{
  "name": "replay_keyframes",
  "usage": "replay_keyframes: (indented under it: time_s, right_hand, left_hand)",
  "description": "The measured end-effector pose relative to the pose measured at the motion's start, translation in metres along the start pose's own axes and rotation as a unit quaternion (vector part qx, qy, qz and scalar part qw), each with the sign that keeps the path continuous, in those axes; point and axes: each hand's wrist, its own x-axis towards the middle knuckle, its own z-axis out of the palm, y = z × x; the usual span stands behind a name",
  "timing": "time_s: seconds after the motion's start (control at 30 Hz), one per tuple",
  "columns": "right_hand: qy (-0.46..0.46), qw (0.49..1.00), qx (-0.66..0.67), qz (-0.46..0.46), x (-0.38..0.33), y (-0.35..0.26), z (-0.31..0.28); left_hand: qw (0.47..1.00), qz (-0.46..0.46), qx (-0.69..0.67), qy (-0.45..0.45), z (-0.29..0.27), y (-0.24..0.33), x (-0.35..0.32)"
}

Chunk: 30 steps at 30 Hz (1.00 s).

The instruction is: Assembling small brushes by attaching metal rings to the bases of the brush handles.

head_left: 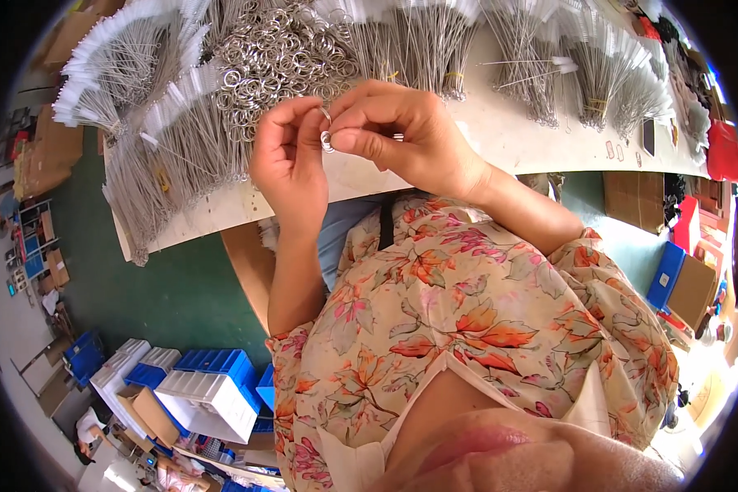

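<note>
Left hand [293,156] and right hand [406,131] pinch silvery rings [326,146] (small ones) between the facing thumb tips

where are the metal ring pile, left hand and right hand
Metal ring pile [283,53]: head view, middle of the heap
Left hand [293,160]: head view, middle of the hand
Right hand [418,135]: head view, middle of the hand

held rings [327,143] partly hidden, rear brushes [416,43] cut off

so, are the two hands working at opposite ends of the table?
No, the left hand and right hand are close together at small metal rings, near the ring pile.
</note>
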Motion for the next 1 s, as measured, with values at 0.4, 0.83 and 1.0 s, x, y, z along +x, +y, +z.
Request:
replay_keyframes:
  time_s: [0.4, 0.83, 1.0]
  right_hand:
    - [-0.055, 0.979, -0.135, -0.145, -0.009, -0.007, -0.001]
    - [-0.047, 0.991, 0.100, 0.076, -0.005, -0.011, 0.002]
    - [-0.038, 0.973, 0.172, 0.151, 0.004, -0.018, 0.008]
  left_hand:
    - [0.967, -0.121, -0.213, -0.075, -0.019, 0.023, -0.013]
    - [0.987, 0.138, 0.060, -0.062, -0.030, 0.030, -0.018]
    - [0.967, 0.209, 0.138, -0.045, -0.027, 0.032, -0.012]
